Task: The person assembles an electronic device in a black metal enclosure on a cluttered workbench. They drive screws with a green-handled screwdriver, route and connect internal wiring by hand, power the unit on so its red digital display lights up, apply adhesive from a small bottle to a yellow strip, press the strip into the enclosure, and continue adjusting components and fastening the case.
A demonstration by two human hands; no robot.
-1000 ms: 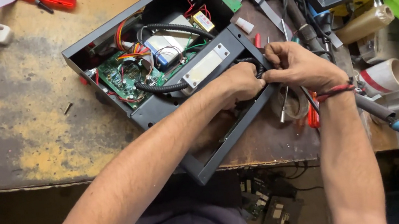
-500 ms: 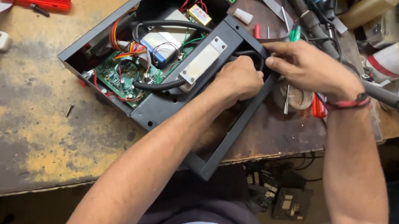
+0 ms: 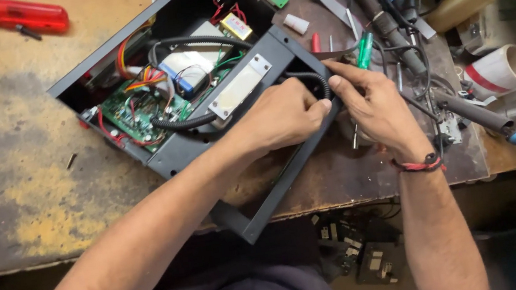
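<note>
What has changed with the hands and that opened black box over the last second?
The right hand has slid from the box's edge, across the frame, toward the green-handled tool, fingers now pinching the black ribbed cable. The left hand stays clamped on the open black metal case; green circuit board and red screwdriver lie unchanged.

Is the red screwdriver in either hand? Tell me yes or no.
No: the red screwdriver lies at the bench's far corner, while the left hand and right hand work at the black cable.
</note>
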